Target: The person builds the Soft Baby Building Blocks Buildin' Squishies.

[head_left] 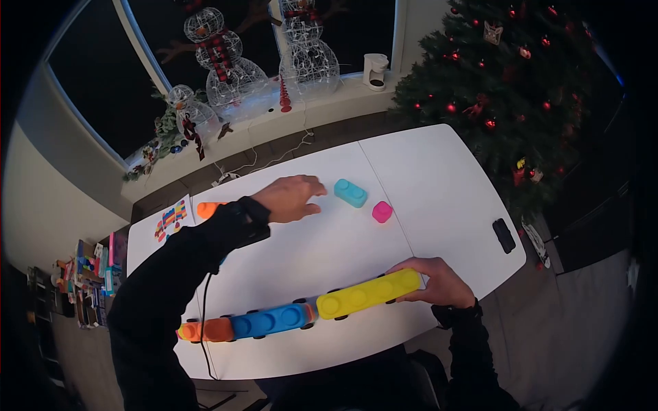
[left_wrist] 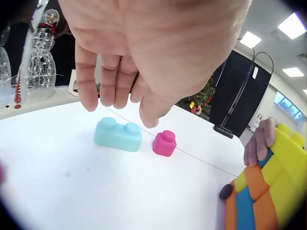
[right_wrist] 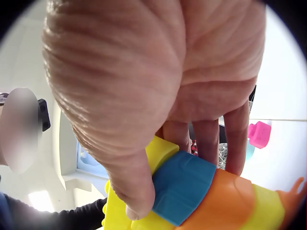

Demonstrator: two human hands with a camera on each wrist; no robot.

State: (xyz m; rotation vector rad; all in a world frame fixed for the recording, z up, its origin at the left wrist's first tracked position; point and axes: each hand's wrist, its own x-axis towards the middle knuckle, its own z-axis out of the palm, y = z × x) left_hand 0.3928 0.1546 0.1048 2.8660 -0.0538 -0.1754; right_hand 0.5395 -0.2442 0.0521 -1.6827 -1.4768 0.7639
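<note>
My left hand (head_left: 291, 198) hovers over the table, fingers loosely bent and holding nothing. Just beyond its fingertips lies a light-blue two-stud building block (head_left: 350, 193), with a small pink one-stud block (head_left: 382, 212) beside it. At the near side my right hand (head_left: 439, 282) grips the right end of a block-built train car with a yellow top (head_left: 367, 294). Its thumb lies along one side of the car, over a blue block (right_wrist: 184, 187), and the fingers reach round the other. To the left, a blue-topped car (head_left: 271, 322) and an orange one (head_left: 218, 330) line up with it.
An orange block (head_left: 208, 208) and a picture sheet (head_left: 171, 219) lie at the far left, partly behind my left arm. A black cable (head_left: 203, 318) crosses the orange car. A dark flat object (head_left: 504, 235) lies near the table's right edge. A decorated tree (head_left: 500, 89) stands behind.
</note>
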